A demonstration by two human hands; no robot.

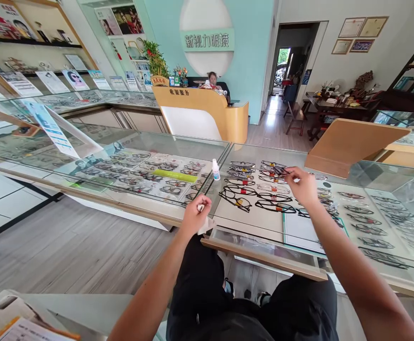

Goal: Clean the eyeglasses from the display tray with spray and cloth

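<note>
My left hand (195, 215) is closed round a pale cleaning cloth (206, 226), which hangs out below the fingers near the counter's front edge. Out over the glass counter, my right hand (302, 185) pinches a dark pair of eyeglasses (281, 170) by one end. Below and left of it, several black-framed glasses (241, 190) lie in two columns, some with orange or yellow tags on their lenses. A small white spray bottle (215, 169) stands upright on the glass, beyond my left hand.
A drawer (264, 258) is pulled out below the counter, in front of my knees. A brown cardboard box flap (349, 144) rises at the right. On the left stands a slanted display card (52, 128). Behind the wooden reception desk (235, 123) sits a person (212, 79).
</note>
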